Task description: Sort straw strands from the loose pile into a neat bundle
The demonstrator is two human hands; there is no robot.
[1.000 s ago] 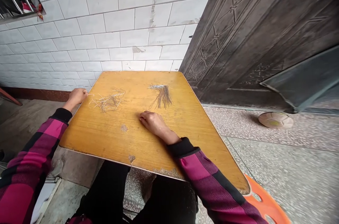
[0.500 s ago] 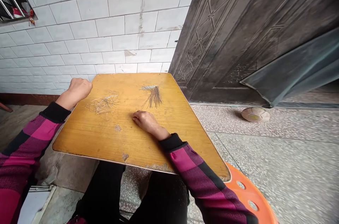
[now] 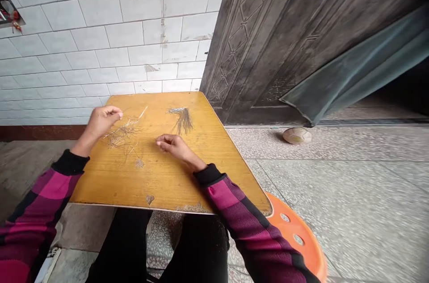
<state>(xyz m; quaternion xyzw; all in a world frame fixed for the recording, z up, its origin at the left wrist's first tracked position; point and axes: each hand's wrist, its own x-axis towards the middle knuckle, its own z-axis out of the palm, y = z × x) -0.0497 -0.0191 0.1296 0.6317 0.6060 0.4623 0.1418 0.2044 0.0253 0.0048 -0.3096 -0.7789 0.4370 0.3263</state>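
My left hand (image 3: 104,121) is just above the left side of the wooden tabletop (image 3: 174,176), with thumb and fingertips pinched together. Whatever might be between them is too small to make out. Beside and below it lies a loose tangle of thin wire-like strands (image 3: 124,135), some pale and some dark. A pale thin strip (image 3: 143,112) sticks out at the far end of the tangle. Nearer the table's middle, my right hand (image 3: 173,145) has its fingers curled in a pinch, their contents unclear. Past it rests a neater bundle of dark strands (image 3: 184,120) with silvery ends.
White wall tiles (image 3: 124,33) rise behind the table, and a dark carved door (image 3: 258,51) with a grey-green cloth (image 3: 348,73) stands to the right. An orange stool (image 3: 301,234) is at the table's right corner. A pale ball (image 3: 297,135) lies on the floor.
My left hand has come in from the table's left edge to the loose strands, its fingers now pinched. My right hand has shifted slightly and its fingers have loosened a little. The view has turned right.
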